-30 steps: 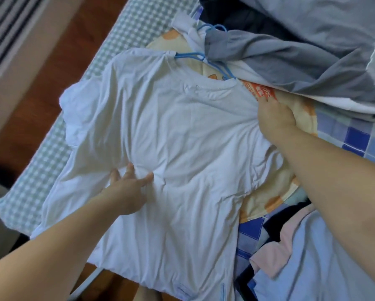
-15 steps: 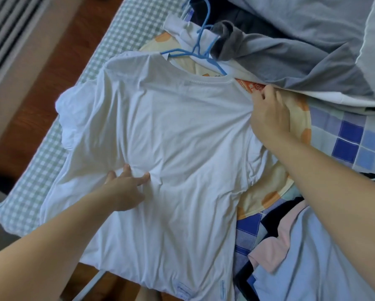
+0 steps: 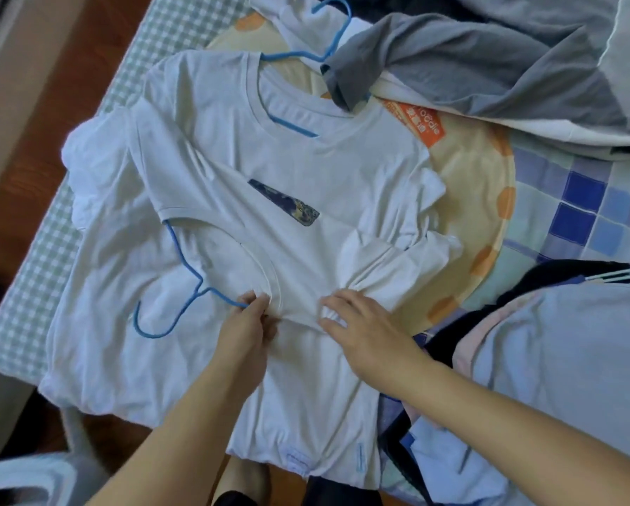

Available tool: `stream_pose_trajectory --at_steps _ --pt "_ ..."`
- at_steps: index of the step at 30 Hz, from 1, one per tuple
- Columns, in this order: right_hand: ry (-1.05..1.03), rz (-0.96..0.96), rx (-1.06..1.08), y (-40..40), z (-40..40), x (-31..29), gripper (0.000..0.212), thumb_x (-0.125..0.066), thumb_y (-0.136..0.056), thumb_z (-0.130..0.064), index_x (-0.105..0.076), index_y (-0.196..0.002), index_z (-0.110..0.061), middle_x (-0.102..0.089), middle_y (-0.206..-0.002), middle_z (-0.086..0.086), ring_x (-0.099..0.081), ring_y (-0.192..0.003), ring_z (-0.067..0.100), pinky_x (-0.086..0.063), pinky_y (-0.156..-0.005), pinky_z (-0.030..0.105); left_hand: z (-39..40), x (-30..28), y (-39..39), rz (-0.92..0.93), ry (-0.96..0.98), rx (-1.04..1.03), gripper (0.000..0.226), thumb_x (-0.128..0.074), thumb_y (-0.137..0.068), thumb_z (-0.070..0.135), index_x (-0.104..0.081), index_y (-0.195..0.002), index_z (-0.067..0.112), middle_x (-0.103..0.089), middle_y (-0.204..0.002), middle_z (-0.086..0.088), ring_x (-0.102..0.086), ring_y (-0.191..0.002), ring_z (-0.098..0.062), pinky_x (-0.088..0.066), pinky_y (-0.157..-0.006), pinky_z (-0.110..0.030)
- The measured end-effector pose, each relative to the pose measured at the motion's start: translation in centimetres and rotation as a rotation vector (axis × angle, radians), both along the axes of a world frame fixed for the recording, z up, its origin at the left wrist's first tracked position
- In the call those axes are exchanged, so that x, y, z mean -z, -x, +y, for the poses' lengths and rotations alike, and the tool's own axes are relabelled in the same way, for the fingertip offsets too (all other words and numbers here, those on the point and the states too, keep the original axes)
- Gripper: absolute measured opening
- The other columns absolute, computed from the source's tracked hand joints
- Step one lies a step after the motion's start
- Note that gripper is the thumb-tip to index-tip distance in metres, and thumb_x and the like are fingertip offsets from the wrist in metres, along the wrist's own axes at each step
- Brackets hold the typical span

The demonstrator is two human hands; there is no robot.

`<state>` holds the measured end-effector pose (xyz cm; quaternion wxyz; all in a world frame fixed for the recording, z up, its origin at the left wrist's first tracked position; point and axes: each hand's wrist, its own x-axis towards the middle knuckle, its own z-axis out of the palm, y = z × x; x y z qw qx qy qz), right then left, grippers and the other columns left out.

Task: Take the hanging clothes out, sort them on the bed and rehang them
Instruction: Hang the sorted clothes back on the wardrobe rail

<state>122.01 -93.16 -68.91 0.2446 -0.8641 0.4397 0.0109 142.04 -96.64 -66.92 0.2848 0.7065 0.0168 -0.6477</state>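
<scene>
White T-shirts (image 3: 306,199) now stacked at left edge of bed (image 3: 43,250), near its foot-side corner; only one lay spread here half a second back. Second shirt, with dark blue patch (image 3: 284,202) on chest, newly laid across first, collar pointing toward near edge. Blue hanger (image 3: 182,283) now exposed on lower shirt, hook curled toward left edge, one end running under top shirt's collar. Another blue hanger (image 3: 306,56) seen through neckline of lower shirt, toward far side; roughly where it was before.

Left hand (image 3: 247,330) moved from flat press on shirt body to collar of top shirt: thumb and fingers pinching collar rim just beside hanger end. Right hand (image 3: 361,323) moved off far shoulder area to near side; fingers spread, pressing bunched white fabric flat just right of collar.

Grey garment (image 3: 470,67) heaped at far right, as before. Pale blue shirt (image 3: 562,359) at near right. Round yellow cushion with orange spots (image 3: 489,199) partly under shirts. Checked blue sheet (image 3: 580,199) to right.
</scene>
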Motion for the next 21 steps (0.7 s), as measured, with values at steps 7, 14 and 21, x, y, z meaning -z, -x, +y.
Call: stream_pose_trajectory --at_steps 7,14,21 --pt "0.146 -0.26 0.54 3.9 -13.3 -4.6 0.023 -0.054 -0.088 -0.001 -0.07 -0.104 -0.007 -0.065 -0.107 0.01 -0.058 -0.1 0.023 -0.047 -0.09 0.034 -2.6 1.7 -0.7 -0.134 -0.183 0.146 0.013 -0.053 -0.104 0.023 -0.059 -0.097 0.014 -0.068 -0.095 -0.008 -0.065 -0.079 -0.023 -0.057 -0.09 -0.043" --pt "-0.024 0.178 0.793 10.7 -27.3 1.6 0.034 -0.057 -0.091 -0.038 -0.059 -0.12 -0.02 -0.057 -0.127 0.013 -0.047 -0.121 0.036 -0.038 -0.104 0.038 -2.7 3.2 0.2 -0.145 -0.163 0.05 0.016 -0.049 -0.105 0.019 -0.058 -0.092 0.017 -0.067 -0.094 -0.005 -0.064 -0.078 -0.019 -0.052 -0.065 -0.03" --pt "0.086 0.245 0.704 7.1 -27.9 2.7 0.037 -0.045 -0.088 -0.003 -0.053 -0.123 -0.012 -0.049 -0.131 0.017 -0.049 -0.12 0.038 -0.038 -0.101 0.041 -2.3 3.5 0.0 -0.089 -0.112 0.052 0.02 -0.047 -0.106 0.017 -0.062 -0.092 0.018 -0.069 -0.093 -0.001 -0.064 -0.077 -0.014 -0.049 -0.062 -0.024"
